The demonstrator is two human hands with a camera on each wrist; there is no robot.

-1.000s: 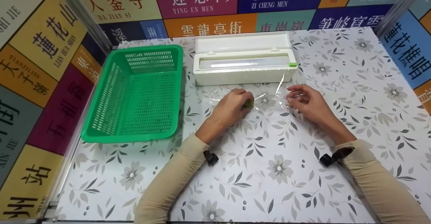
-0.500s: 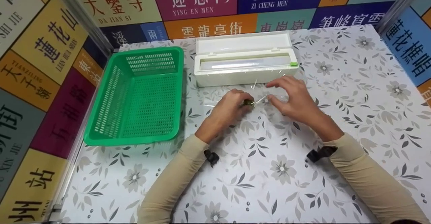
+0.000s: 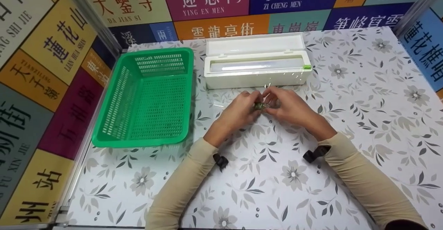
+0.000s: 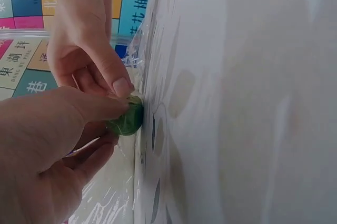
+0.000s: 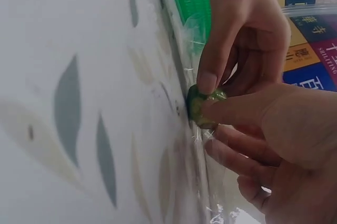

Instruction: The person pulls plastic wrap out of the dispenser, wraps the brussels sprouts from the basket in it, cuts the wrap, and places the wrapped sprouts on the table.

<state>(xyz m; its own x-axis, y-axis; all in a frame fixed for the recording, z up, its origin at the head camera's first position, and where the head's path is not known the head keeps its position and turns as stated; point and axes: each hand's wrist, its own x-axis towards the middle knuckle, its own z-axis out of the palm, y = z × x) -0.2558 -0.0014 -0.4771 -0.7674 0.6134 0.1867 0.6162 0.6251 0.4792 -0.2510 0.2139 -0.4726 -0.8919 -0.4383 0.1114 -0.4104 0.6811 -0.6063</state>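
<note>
Between the fingertips of both hands is a small, round, green piece (image 3: 259, 106), low at the table surface. My left hand (image 3: 238, 108) pinches it from the left, thumb on its near face in the left wrist view. My right hand (image 3: 290, 106) meets it from the other side; its thumb lies across the green piece (image 5: 197, 109) in the right wrist view, fingers curled beneath. Clear cling film (image 4: 102, 200) wraps shiny around the piece and spreads on the table beyond. Fingers hide much of the green piece.
Just behind the hands stands a white cling film dispenser box (image 3: 256, 81), its lid (image 3: 254, 45) raised, a film roll (image 3: 259, 65) inside and a green slider (image 3: 307, 67) at the right end. A green plastic basket (image 3: 142, 144) sits to the left on the flower-patterned tabletop (image 3: 242, 188).
My right hand has moved left, from the film at the right up to the green piece, and now meets the left hand there. The left hand keeps its hold nearly in place.
</note>
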